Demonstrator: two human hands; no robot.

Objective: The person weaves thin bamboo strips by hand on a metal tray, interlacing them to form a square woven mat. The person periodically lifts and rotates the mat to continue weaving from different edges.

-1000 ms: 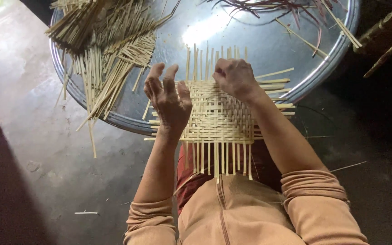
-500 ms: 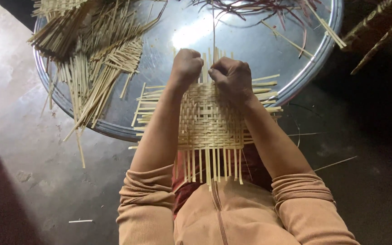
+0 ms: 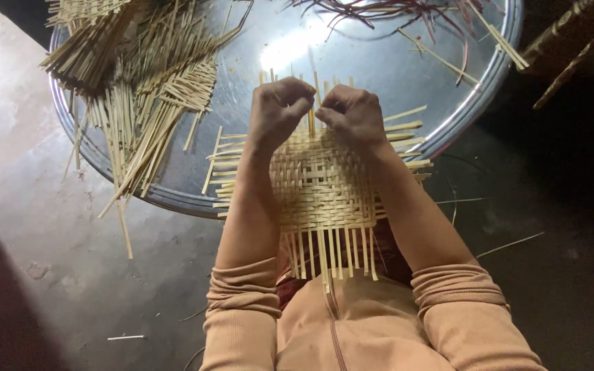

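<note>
Bamboo mat (image 3: 324, 185) overhangs tray rim (image 3: 173, 199); both hands (image 3: 280, 110) (image 3: 352, 113) pinch its far edge

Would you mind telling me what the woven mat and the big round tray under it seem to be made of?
The woven mat looks like thin split bamboo or cane: pale, flat, matte strips with loose ends. The round tray looks like polished metal, perhaps steel or aluminium: silvery, with a bright reflected glare.

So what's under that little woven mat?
The far half of the woven mat lies on a big shiny metal tray. The near half hangs over the person's lap. The tray part beneath it is hidden.
</note>
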